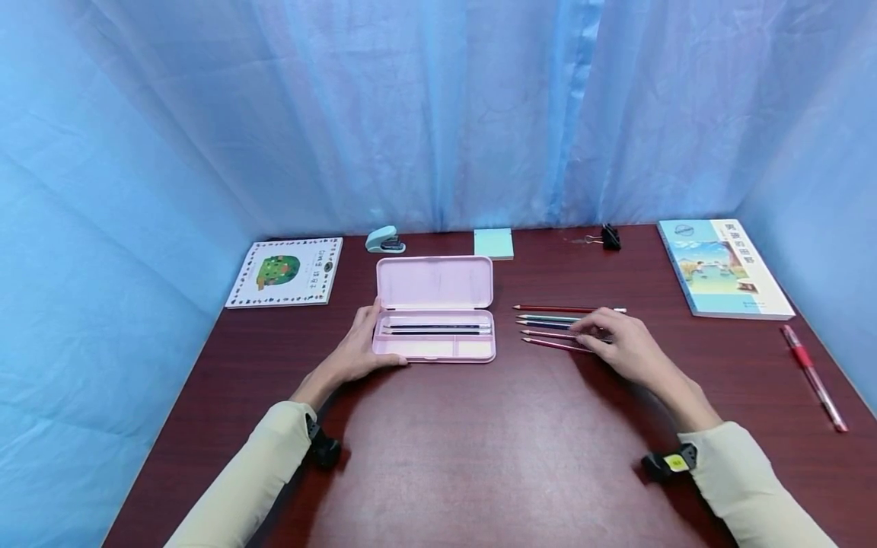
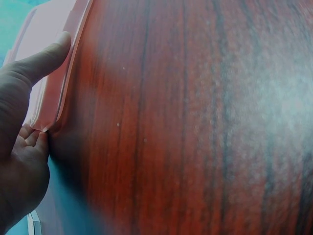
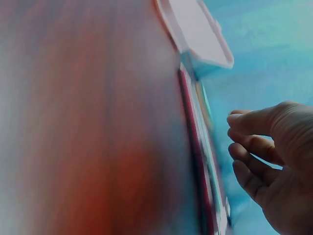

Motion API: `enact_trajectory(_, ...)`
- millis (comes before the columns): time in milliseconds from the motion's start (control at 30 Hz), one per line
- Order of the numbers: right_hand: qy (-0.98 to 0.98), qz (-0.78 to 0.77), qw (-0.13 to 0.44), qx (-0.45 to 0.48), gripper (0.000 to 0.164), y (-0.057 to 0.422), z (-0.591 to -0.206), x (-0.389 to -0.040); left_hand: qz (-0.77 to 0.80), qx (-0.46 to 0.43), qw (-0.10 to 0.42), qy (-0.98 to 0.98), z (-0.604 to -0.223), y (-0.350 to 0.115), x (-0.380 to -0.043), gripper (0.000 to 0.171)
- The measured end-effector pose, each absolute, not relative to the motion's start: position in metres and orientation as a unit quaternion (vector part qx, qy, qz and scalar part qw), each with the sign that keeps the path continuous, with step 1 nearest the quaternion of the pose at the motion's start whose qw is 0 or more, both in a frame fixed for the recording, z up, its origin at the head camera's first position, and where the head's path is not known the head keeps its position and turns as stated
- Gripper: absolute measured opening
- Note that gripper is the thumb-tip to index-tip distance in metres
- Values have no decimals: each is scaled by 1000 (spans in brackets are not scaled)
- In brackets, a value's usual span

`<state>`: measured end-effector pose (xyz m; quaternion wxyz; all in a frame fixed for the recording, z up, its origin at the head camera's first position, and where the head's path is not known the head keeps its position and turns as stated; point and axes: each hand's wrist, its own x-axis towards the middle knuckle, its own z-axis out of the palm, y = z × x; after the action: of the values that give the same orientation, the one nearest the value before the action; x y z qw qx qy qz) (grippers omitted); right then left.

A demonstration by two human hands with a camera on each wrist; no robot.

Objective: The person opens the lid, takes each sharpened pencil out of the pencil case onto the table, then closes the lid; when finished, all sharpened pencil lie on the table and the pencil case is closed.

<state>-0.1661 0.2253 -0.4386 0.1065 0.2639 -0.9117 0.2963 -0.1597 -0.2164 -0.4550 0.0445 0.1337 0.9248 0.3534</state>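
Observation:
A pink pencil case (image 1: 435,308) lies with its lid raised, and two dark pencils (image 1: 437,329) rest in its long rear compartment. My left hand (image 1: 359,344) holds the case by its left end, the thumb along the front edge and the fingers at the side. In the left wrist view the thumb (image 2: 49,56) lies over the case rim (image 2: 73,63). To the right of the case several pencils, red and dark, lie roughly side by side, among them a red pencil (image 1: 548,308). Above their right ends hovers my right hand (image 1: 620,342), fingers loosely bent, nothing visible between them.
Along the back are a mint stapler (image 1: 385,240), a sticky-note pad (image 1: 493,243) and a black binder clip (image 1: 610,237). A picture book (image 1: 286,272) lies at left, a thicker book (image 1: 725,268) at right. A red pen (image 1: 814,377) lies near the right table edge. Blue curtains surround the table.

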Motion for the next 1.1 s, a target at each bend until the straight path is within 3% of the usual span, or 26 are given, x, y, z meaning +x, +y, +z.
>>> enact_trajectory(167,-886,336,92,304,19,178,-432,-186,351,130,49,926,-455,-216,-161,120)
enact_trajectory(300,-877,363,49,310,22,142,-432,-199,346,126,55,928,-456,-216,-162,120)
enact_trajectory(567,-862,357,-1,360,27,84,-435,-202,344,122,56,929,-457,-217,-162,121)
enact_trajectory(800,-881,276,-32,383,30,64,-437,-204,347,120,57,929,-454,-216,-159,122)
enact_trajectory(1100,-882,284,-82,368,22,61,-435,-212,347,123,56,928,-454,-217,-160,121)
